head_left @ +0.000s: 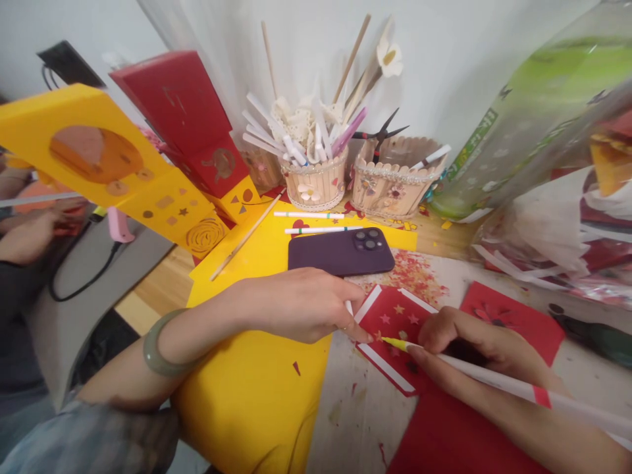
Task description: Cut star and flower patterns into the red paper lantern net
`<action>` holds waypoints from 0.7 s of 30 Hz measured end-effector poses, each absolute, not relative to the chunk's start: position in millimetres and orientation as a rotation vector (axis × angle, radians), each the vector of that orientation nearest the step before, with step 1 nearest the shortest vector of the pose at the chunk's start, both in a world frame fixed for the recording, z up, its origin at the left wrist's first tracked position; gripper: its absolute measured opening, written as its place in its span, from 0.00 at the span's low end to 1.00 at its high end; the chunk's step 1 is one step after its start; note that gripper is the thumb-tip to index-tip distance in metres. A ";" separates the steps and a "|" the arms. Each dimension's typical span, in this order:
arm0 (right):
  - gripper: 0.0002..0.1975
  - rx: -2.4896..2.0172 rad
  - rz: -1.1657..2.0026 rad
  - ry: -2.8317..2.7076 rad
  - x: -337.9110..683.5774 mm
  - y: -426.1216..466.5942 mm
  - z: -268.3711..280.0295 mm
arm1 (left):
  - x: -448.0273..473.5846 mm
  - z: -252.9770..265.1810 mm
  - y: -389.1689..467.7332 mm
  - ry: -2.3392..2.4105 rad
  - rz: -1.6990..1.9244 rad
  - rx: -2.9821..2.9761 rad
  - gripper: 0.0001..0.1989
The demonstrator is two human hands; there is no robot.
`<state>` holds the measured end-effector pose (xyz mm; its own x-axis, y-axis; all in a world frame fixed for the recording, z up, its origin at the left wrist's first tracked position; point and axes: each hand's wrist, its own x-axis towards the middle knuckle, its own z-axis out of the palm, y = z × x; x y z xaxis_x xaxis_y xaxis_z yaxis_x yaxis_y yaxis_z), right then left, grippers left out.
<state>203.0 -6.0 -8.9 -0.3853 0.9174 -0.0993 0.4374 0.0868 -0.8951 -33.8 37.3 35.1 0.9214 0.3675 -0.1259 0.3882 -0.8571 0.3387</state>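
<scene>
My right hand (474,349) is closed around a white marker (486,374) with a yellow tip and a red band. The marker's tip meets a small star (379,335) on a red paper piece (412,306) edged with white strips. Several pink and gold stars lie on that piece. From the left, my left hand (316,306) reaches over with its fingers bent together, one fingertip resting on the red paper beside the star. A small white end (349,307) pokes out between its fingers; what it belongs to is hidden.
A dark purple phone (340,252) and two white pens (309,215) lie beyond my left hand on yellow paper (247,401). Behind stand a pen basket (316,184), a second basket (395,187) with pliers, and a green-labelled bottle (498,131). Another person's hand (29,234) is far left.
</scene>
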 end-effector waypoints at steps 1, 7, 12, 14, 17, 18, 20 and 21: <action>0.15 -1.316 1.247 -1.905 204.3 -4.6 -10.2 | -33.9 35.1 37.0 0.551 -0.075 2.718 0.21; 0.14 -1.278 1.221 -2.030 209.2 -3.2 -10.2 | -33.9 35.8 36.3 0.557 -0.085 2.730 0.22; 0.15 -1.319 1.213 -1.974 206.9 -4.5 -6.9 | -34.5 36.1 37.4 0.551 -0.075 2.717 0.22; 0.14 -1.303 1.223 -1.997 207.4 -3.3 -8.0 | -34.8 35.6 37.6 0.555 -0.078 2.706 0.23; 0.13 -1.285 1.270 -2.001 208.5 -2.3 -8.9 | -34.6 35.2 37.0 0.554 -0.080 2.702 0.22; 0.13 -1.288 1.292 -1.995 208.4 -2.5 -8.5 | -34.3 35.2 36.6 0.553 -0.083 2.701 0.22; 0.14 -1.315 1.308 -1.954 207.7 -3.3 -6.9 | -33.9 35.4 35.9 0.554 -0.090 2.698 0.23; 0.14 -1.336 1.304 -1.929 207.3 -3.7 -6.2 | -33.8 35.5 35.7 0.554 -0.095 2.695 0.23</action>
